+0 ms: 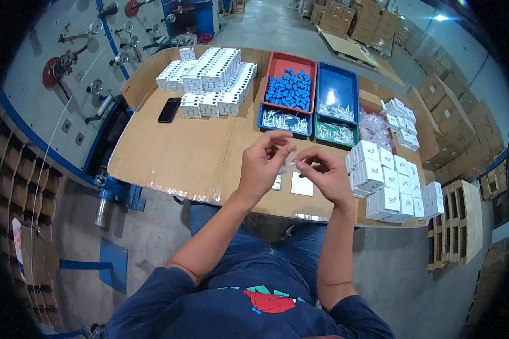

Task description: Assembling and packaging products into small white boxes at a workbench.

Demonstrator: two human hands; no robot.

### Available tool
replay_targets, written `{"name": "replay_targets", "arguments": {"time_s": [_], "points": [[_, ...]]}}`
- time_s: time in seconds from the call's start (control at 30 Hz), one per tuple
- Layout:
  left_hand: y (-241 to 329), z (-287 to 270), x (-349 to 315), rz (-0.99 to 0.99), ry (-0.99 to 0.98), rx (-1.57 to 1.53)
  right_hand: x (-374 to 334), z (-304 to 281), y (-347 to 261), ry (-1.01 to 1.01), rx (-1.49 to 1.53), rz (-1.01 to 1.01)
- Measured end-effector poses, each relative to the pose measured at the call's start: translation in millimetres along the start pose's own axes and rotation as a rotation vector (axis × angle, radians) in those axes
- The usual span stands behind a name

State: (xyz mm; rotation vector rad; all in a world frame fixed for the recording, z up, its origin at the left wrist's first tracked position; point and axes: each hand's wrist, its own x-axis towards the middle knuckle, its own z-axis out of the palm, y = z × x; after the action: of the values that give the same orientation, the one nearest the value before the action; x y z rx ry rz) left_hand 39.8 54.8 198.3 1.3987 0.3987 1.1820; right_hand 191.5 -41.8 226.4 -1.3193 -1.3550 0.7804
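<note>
Over the near edge of the cardboard-covered table, my left hand (261, 166) and my right hand (329, 176) meet, both with fingers pinched together. Between their fingertips is a small, clear plastic piece (289, 168); its exact kind is too small to make out. Below them on the table lies a flat white square (302, 185). Partly covered by my left hand is another small white piece (276, 182). Just beyond the hands stand a blue tray (309, 133) of white, stick-like parts and a green tray (336, 142) holding similar ones.
Stacked white boxes (383, 179) stand at the right, and rows of white units (209, 79) at the back left beside a black phone (169, 111). A red tray (292, 57) holds small blue parts. Clear plastic bags (374, 127) fill a box. Pallets (461, 220) stand at far right.
</note>
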Motion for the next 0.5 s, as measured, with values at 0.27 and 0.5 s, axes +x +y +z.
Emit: {"name": "replay_targets", "arguments": {"time_s": [0.27, 0.5], "points": [[-13.3, 2.8, 2.0, -0.272, 0.016, -0.231, 26.5, -6.9, 6.9, 0.156, 0.195, -0.029], [-29.3, 6.5, 4.2, -0.213, -0.004, -0.188, 24.0, -15.5, 27.9, 0.17, 0.283, 0.021]]}}
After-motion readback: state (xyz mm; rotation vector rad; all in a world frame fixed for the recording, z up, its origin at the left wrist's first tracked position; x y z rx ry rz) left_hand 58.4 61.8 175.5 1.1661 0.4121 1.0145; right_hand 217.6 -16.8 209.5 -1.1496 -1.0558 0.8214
